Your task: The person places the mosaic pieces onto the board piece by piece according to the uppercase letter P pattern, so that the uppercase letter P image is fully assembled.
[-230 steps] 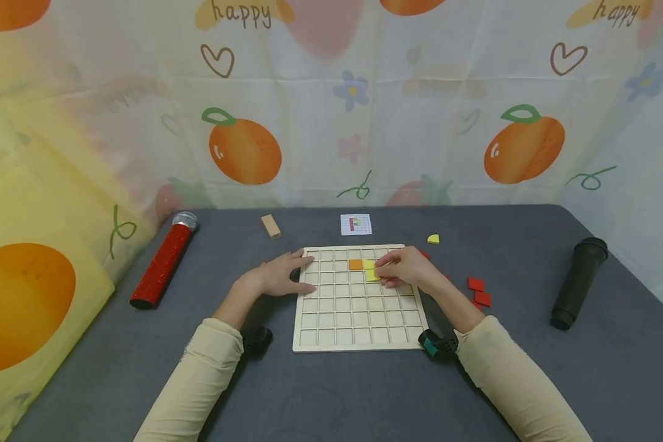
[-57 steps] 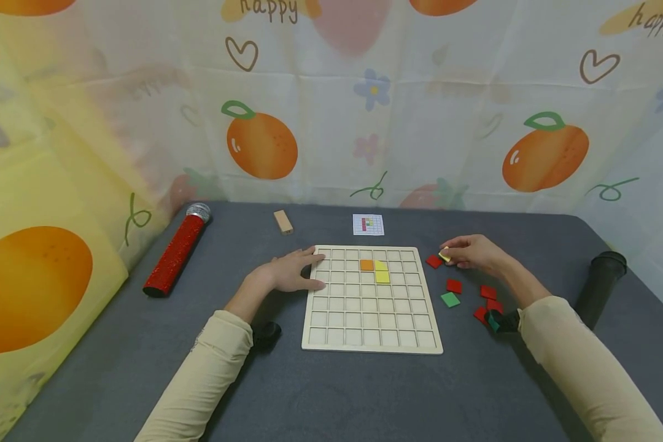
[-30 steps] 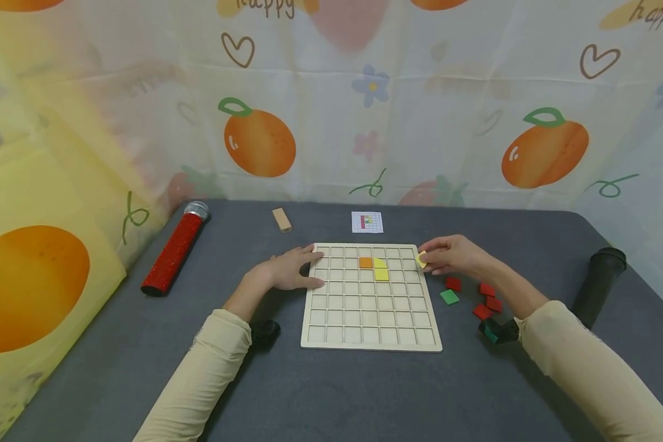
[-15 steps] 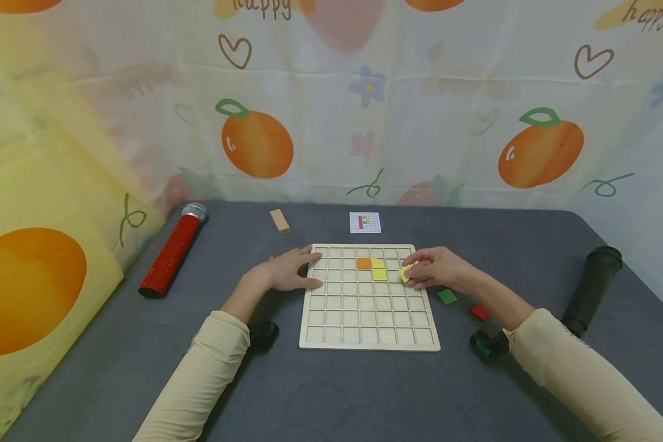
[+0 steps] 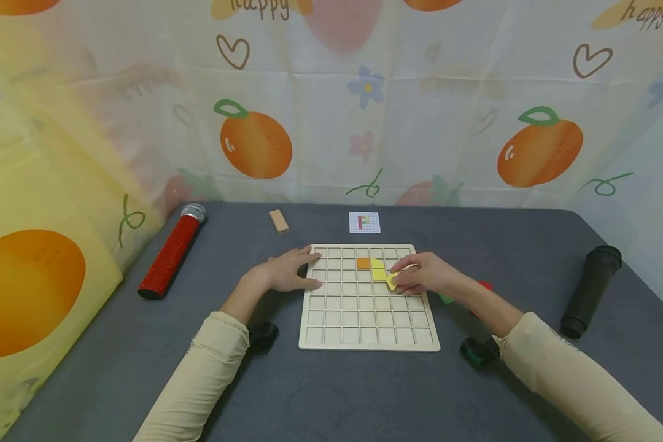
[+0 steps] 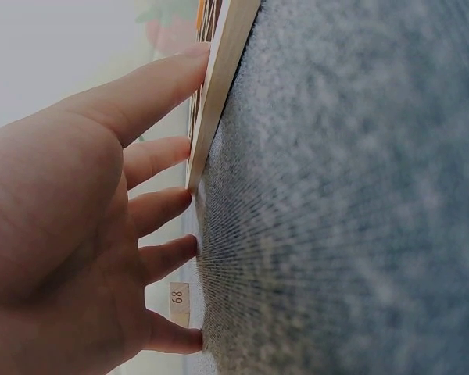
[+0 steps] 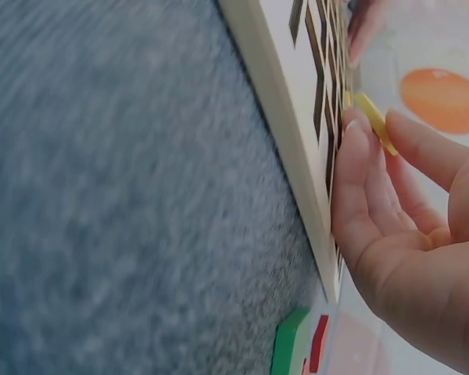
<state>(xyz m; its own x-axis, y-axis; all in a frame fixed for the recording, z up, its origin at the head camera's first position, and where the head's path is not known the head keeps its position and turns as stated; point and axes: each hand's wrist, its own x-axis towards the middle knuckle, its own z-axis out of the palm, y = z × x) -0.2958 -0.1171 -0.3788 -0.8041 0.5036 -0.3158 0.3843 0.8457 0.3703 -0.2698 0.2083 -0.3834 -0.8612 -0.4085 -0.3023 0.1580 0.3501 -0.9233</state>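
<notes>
A pale wooden grid board lies on the dark table. In its upper rows sit an orange tile and two yellow tiles, one of them partly cut away. My right hand pinches another yellow tile between thumb and fingertips, tilted, just right of the lower yellow tile. My left hand has its fingers spread at the board's left edge; in the left wrist view the thumb and index finger touch the wooden rim.
A small printed grid card and a wooden block lie behind the board. A red microphone is at the left, a black cylindrical object at the right. Green and red tiles lie right of the board, partly hidden by the right arm.
My right hand picked up a yellow piece from the table right of the board, then carried it left over the grid to beside the placed yellow tiles. The left hand stays at the edge.
</notes>
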